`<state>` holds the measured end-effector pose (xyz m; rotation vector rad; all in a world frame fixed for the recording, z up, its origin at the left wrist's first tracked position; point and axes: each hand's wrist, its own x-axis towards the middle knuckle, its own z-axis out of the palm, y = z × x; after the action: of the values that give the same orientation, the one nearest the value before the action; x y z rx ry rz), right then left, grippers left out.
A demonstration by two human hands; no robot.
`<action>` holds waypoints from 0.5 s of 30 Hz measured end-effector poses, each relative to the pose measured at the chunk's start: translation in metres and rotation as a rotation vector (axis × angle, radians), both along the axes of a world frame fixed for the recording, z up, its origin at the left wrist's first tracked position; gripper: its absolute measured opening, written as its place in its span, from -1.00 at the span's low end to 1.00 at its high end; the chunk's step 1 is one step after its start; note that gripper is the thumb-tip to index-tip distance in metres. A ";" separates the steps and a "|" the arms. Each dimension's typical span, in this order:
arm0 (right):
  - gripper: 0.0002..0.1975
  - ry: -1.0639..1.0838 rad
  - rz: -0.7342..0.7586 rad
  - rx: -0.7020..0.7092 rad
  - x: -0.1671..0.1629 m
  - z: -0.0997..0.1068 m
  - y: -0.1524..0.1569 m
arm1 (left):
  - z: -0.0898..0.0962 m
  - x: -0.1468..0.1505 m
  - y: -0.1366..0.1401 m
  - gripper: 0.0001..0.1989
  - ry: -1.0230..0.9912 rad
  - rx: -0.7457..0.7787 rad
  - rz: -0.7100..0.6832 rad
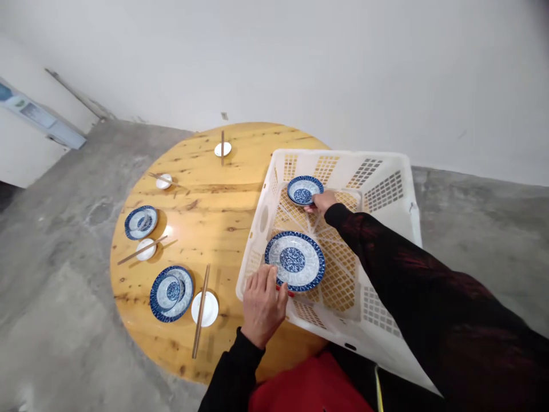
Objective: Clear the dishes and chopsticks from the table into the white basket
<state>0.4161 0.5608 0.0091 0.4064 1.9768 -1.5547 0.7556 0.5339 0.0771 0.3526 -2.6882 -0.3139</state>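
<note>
My right hand (322, 201) reaches into a white plastic basket (257, 229) and grips the edge of a small blue-and-white plate (305, 190). A second rim seems to show under it, so it may be a stack. My left hand (265, 302) is closed over the basket's near left rim, its fingertips overlapping the edge of a larger blue-and-white plate (293, 260). That plate appears to be inside the basket. Something small and red (285, 290) shows by my left thumb; I cannot make it out.
The basket stands on a round wooden table (206, 212). To the left are blue-and-white plates (155, 296) with clear dishes on them, and several small white dishes (210, 309) with chopsticks (201, 320). A white wall (274, 68) rises behind; grey concrete floor (64, 286) surrounds the table.
</note>
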 end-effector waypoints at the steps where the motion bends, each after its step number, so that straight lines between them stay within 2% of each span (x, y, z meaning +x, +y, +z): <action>1: -0.81 -0.003 -0.008 -0.005 -0.003 -0.005 -0.004 | 0.000 -0.001 0.001 -0.69 0.000 -0.004 0.007; 7: -0.84 -0.022 -0.028 -0.036 -0.009 -0.021 -0.021 | -0.001 -0.001 0.003 -0.71 0.009 -0.026 0.032; 15: -0.72 -0.023 -0.034 -0.088 0.001 -0.024 -0.025 | 0.000 -0.001 0.002 -0.72 0.003 -0.012 0.025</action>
<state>0.4168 0.5354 -0.0144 0.4230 1.8856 -1.6440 0.7547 0.5361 0.0768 0.3820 -2.6798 -0.2901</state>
